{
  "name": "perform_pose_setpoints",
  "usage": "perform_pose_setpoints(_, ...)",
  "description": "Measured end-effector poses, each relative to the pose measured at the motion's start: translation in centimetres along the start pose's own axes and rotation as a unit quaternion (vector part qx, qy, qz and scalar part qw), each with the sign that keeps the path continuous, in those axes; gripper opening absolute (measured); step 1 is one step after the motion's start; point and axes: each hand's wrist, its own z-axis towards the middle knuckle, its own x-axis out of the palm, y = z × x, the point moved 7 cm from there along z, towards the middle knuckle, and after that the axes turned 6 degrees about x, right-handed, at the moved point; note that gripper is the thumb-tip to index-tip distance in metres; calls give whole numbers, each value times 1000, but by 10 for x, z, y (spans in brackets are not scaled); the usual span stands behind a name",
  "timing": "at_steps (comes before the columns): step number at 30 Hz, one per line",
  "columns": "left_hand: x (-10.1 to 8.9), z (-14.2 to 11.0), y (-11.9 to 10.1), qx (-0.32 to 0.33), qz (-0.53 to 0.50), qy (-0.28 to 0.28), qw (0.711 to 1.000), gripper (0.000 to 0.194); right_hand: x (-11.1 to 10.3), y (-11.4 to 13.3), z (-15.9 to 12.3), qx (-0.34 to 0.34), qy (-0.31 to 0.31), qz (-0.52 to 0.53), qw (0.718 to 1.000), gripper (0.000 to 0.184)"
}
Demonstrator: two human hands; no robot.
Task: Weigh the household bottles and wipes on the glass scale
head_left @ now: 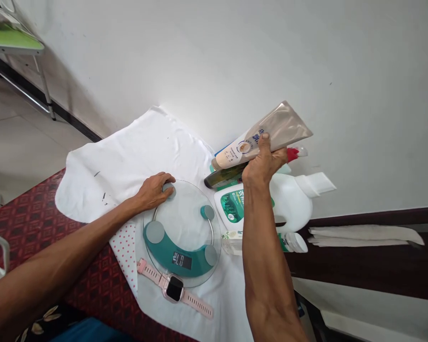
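Observation:
My right hand (262,164) is closed around a beige squeeze tube (260,135), held in the air above the bottles with its flat crimped end toward the wall. My left hand (156,190) rests on the far left rim of a round glass scale (181,232) with a teal base and a lit display. The fingers curl over the scale's edge. A pink smartwatch (174,288) lies on the white cloth (128,156) just in front of the scale.
A large white detergent jug (292,199) lies on its side right of the scale, with a dark bottle (223,177) and a small clear bottle (231,240) beside it. Red patterned tablecloth (32,218) shows at left. A dark ledge (360,263) runs along the white wall.

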Motion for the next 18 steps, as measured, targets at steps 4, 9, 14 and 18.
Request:
perform_pose_setpoints(4, 1, -1, 1, -7, -4, 1, 1000, 30, 23, -37, 17, 25, -21, -21, 999, 30)
perform_pose_setpoints(9, -1, -1, -3, -7, -5, -3, 1000, 30, 57, -69, 21, 66, -44, -102, 992, 27)
perform_pose_setpoints(14, 1, -1, -2, -13, -8, 3, 1000, 32, 71, -91, 26, 60, -55, -280, 957, 33)
perform_pose_setpoints(18, 3, -1, -1, -8, -14, 7, 1000, 33, 69, -111, 26, 47, -25, -310, 949, 37)
